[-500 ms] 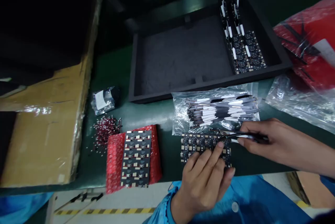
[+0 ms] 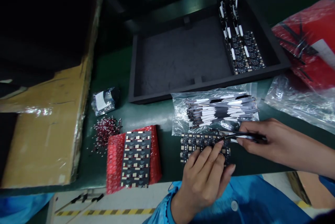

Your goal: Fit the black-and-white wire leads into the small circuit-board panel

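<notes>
My right hand (image 2: 258, 140) is closed around black tweezers (image 2: 242, 135), whose tips point left and reach the upper right part of a black circuit board panel (image 2: 192, 142). A pale-tagged strip lies alongside the tweezers; its far end I cannot make out. My left hand (image 2: 205, 178) lies over the panel's lower edge with fingers stretched out and thumb apart. Its index fingertip presses on the board right at the tweezer tips. Just beyond the panel, a clear plastic bag (image 2: 179, 112) bears a bundle of thin grey and black cables (image 2: 222, 110) with white tags.
A black foam tray (image 2: 164, 93) holds several boards (image 2: 248, 51) with tagged cables at its right side. Another board panel (image 2: 136, 159) lies on red bubble wrap (image 2: 113, 161). Small red-and-white parts (image 2: 106, 131), a small bag (image 2: 103, 101), a cardboard box (image 2: 47, 129) and red packaging (image 2: 314, 38) surround them.
Hardly anything differs. Both hands, the tweezers and the panel keep nearly the same places, with only a slight shift of the whole view.
</notes>
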The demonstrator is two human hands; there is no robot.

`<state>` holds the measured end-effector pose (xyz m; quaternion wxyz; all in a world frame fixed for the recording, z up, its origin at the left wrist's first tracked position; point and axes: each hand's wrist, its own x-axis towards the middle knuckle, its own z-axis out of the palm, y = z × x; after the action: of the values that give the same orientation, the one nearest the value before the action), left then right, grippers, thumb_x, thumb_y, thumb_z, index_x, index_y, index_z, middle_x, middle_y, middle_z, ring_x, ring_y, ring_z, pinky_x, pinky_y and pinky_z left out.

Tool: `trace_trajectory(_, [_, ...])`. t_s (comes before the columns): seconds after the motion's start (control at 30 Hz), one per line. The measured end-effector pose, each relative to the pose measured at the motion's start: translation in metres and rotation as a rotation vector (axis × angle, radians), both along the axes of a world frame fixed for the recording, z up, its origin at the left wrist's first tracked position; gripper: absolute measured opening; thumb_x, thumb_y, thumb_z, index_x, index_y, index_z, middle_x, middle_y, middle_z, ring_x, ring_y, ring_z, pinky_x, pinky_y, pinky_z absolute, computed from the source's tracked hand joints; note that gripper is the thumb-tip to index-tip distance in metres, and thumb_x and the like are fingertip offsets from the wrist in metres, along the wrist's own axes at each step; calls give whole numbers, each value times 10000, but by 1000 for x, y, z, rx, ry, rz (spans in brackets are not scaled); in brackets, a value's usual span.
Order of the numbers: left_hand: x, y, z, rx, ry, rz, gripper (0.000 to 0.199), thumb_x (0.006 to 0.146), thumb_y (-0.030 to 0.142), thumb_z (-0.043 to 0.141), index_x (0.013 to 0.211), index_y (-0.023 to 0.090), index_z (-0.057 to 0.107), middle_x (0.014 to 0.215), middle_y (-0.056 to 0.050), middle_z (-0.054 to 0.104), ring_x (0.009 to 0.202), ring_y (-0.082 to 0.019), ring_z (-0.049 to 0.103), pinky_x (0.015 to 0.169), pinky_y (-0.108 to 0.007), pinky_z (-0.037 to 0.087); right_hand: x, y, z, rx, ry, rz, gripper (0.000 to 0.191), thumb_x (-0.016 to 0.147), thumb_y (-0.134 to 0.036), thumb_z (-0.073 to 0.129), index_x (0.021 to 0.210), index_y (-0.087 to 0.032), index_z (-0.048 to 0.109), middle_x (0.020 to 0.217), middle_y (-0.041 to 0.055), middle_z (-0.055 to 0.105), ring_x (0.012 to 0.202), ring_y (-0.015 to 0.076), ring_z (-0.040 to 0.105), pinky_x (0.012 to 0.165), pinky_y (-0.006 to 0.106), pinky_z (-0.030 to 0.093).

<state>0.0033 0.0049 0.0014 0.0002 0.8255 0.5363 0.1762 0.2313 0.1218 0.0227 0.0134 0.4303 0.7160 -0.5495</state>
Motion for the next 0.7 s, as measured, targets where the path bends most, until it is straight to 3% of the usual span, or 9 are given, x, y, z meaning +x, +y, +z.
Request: trace_trajectory(0.7, [1,-2,-2,20,10,14,229,947,451,584,1032,267,693,1323,92,633,1086,-126,681,857,-300,573,-2,0,-2,12,-24,20,279,1006,-439,539,826,-239,615,640,-92,468,599,122,387,519,235,319])
